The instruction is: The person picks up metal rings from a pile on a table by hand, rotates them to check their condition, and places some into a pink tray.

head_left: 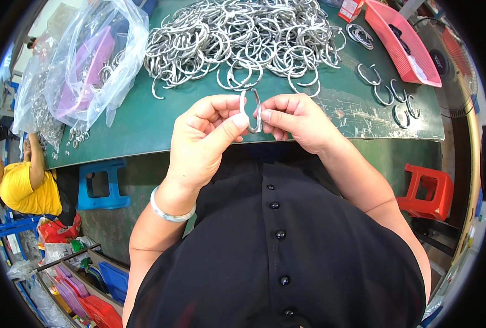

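Note:
Over the near edge of the green table (139,128), a silver-grey metal bangle (258,104) stands on edge between my hands. My left hand (202,136) is closed, its thumb pressing the bangle's lower left side against the bent fingers. On the other side my right hand (300,121) pinches close, thumb and forefinger at the bangle's right side. The fingers partly hide where they touch it. Just beyond lies a big heap of similar bangles (243,41), tangled together, many with a gap in the ring.
Several bangles (384,94) lie apart at right, below a pink basket (404,52). A clear plastic bag (128,68) and small metal parts are at left. A red stool (428,191), a blue stool (103,186) and a seated person in yellow (30,188) flank the table.

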{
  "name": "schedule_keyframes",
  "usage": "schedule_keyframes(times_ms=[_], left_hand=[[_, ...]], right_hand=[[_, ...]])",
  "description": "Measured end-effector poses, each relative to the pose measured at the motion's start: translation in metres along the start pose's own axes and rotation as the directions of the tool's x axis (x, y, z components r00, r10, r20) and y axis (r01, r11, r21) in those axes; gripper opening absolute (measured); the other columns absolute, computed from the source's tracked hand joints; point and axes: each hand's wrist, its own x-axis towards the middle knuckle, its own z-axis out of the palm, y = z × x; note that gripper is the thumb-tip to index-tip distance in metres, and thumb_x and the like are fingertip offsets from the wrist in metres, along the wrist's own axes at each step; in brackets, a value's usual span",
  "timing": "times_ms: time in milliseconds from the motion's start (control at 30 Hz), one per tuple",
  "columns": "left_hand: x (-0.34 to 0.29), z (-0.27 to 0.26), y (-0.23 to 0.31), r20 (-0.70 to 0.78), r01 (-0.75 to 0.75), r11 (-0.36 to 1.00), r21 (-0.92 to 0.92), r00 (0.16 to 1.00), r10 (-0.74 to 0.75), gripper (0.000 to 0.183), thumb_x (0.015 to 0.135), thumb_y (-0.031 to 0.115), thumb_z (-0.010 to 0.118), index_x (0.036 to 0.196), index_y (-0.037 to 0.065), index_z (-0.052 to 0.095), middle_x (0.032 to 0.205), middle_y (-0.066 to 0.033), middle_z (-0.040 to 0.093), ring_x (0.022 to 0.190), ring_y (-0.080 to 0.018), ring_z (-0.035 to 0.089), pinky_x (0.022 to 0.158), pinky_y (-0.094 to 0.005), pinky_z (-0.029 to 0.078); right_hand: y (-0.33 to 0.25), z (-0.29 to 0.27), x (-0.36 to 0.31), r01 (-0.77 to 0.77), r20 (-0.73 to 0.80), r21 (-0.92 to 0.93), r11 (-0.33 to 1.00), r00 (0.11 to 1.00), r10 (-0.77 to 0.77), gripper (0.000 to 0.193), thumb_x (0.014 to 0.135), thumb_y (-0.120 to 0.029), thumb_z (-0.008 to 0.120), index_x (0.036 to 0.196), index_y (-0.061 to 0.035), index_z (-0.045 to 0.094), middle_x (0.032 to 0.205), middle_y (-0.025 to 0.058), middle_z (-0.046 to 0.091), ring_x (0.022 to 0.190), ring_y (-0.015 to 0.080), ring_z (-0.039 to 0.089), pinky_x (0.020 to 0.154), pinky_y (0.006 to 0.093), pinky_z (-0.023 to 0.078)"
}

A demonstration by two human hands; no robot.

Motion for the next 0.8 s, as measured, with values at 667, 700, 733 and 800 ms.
schedule_keyframes(times_ms=[667, 700, 733, 800], left_hand=[[0.014, -0.021, -0.020, -0.029, 0.220, 0.946, -0.239, 0.972, -0.234, 0.023, 0.084, 0.004, 0.049, 0.105, -0.004, 0.055, 0.088, -0.0086, 0.061, 0.068, -0.0095, 0.054, 0.062, -0.0211, 0.045], [0.014, -0.019, -0.021, -0.023, 0.248, 0.928, -0.279, 0.964, -0.265, 0.022, 0.083, 0.002, 0.050, 0.102, -0.003, 0.057, 0.086, -0.0083, 0.061, 0.068, -0.0095, 0.053, 0.063, -0.0212, 0.045], [0.014, -0.018, -0.022, -0.015, 0.276, 0.907, -0.318, 0.955, -0.296, 0.020, 0.082, 0.000, 0.050, 0.100, -0.003, 0.058, 0.085, -0.0079, 0.060, 0.068, -0.0096, 0.053, 0.063, -0.0213, 0.045], [0.014, -0.020, -0.026, 0.011, 0.279, 0.903, -0.327, 0.957, -0.291, 0.021, 0.081, -0.001, 0.049, 0.100, -0.003, 0.058, 0.085, -0.0077, 0.060, 0.067, -0.0094, 0.052, 0.064, -0.0210, 0.044]], right_hand=[[-0.024, 0.011, -0.013, 0.241, 0.036, 0.075, 0.968, 0.969, -0.244, 0.012, 0.080, -0.016, 0.061, 0.077, -0.0044, 0.058, 0.063, -0.0038, 0.052, 0.053, 0.0017, 0.044, 0.048, 0.0163, 0.036], [-0.024, 0.012, -0.014, 0.248, 0.034, 0.047, 0.968, 0.968, -0.249, 0.011, 0.080, -0.014, 0.061, 0.077, -0.0037, 0.058, 0.064, -0.0043, 0.052, 0.054, 0.0009, 0.042, 0.048, 0.0161, 0.035], [-0.024, 0.013, -0.015, 0.247, 0.033, 0.047, 0.968, 0.968, -0.249, 0.011, 0.080, -0.014, 0.061, 0.077, -0.0037, 0.058, 0.064, -0.0043, 0.052, 0.054, 0.0009, 0.042, 0.048, 0.0161, 0.035], [-0.025, 0.014, -0.015, 0.262, 0.037, 0.046, 0.964, 0.964, -0.264, 0.010, 0.080, -0.013, 0.060, 0.077, -0.0032, 0.058, 0.065, -0.0045, 0.052, 0.054, 0.0005, 0.041, 0.047, 0.0161, 0.033]])
